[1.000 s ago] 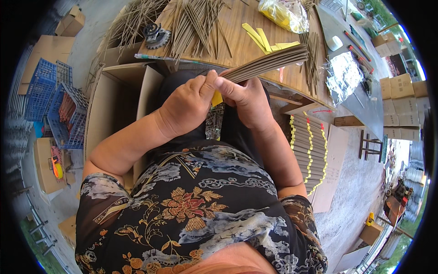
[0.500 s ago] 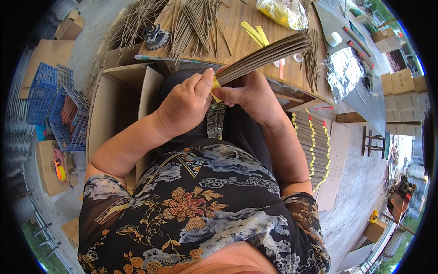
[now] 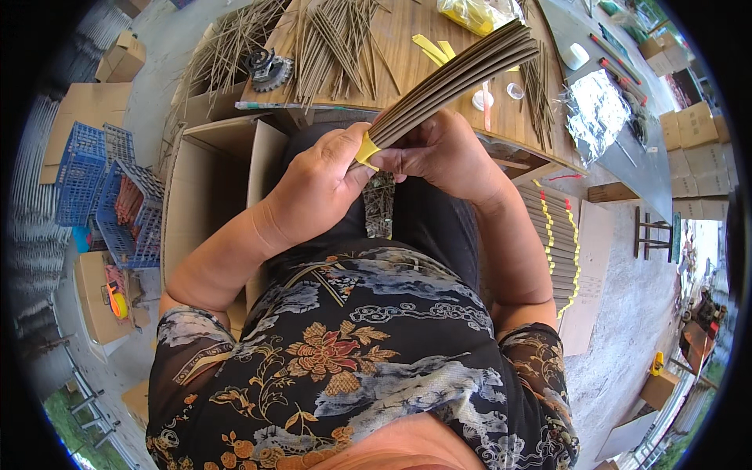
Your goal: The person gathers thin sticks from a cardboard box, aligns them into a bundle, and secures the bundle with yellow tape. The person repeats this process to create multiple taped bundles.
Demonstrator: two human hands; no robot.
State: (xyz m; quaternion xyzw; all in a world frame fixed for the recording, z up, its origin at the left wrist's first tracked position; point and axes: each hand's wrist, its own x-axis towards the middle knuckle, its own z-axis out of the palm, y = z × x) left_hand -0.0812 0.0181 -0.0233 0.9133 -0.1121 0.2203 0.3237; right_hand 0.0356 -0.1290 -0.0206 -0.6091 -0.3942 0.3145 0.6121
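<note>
Yellow strip [image 3: 366,151] circling brown sticks [image 3: 458,78]

On the left, blue crates [image 3: 141,244] are standing near an open cardboard box [image 3: 196,168]. The left hand [image 3: 325,171] is clasping the sticks' lower end over the lap; the right hand [image 3: 454,160] is pinching beside it, seemingly at the strip, fingertips partly hidden. Farther right, yellow-banded bundles [image 3: 560,243] are lying on a cardboard sheet [image 3: 593,270].

A bundle of brown sticks [image 3: 454,84], wrapped at its lower end with a yellow strip [image 3: 366,151], is held by the left hand [image 3: 325,176]. The right hand [image 3: 450,160] is positioned beside the strip. Loose sticks [image 3: 321,59] are spread on the wooden table [image 3: 407,55].
</note>
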